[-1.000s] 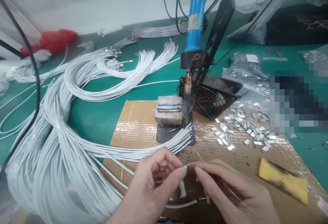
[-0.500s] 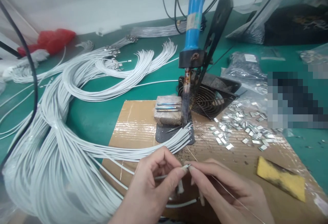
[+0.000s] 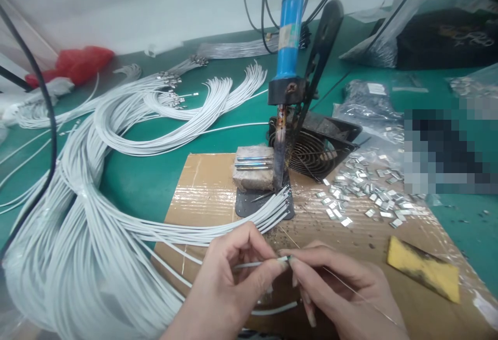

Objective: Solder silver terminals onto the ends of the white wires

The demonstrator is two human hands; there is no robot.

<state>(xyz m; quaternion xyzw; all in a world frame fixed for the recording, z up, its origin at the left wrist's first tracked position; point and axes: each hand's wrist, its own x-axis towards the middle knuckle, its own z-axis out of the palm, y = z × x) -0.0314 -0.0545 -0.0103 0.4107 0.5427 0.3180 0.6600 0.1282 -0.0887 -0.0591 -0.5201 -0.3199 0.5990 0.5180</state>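
Observation:
My left hand (image 3: 237, 278) pinches a white cable (image 3: 249, 265) near its end, between thumb and forefinger. My right hand (image 3: 338, 288) is closed at the very tip of that cable, its thumb and forefinger almost touching the left fingertips; a small dark piece shows between them. A thin wire (image 3: 350, 288) runs across the right hand. Just behind the hands lie the ends of a bundle of white cables (image 3: 218, 228), below an upright blue soldering iron (image 3: 291, 24).
A grey block (image 3: 253, 174) and a black fan (image 3: 317, 148) stand by the iron. Small metal pieces (image 3: 373, 195) lie scattered on the cardboard (image 3: 206, 179), with a yellow sponge (image 3: 424, 267) at right. Large cable coils (image 3: 78, 257) fill the left.
The pinched cable end now shows more white between the fingertips. The right hand's lower fingers have shifted slightly. The whole view has moved a little.

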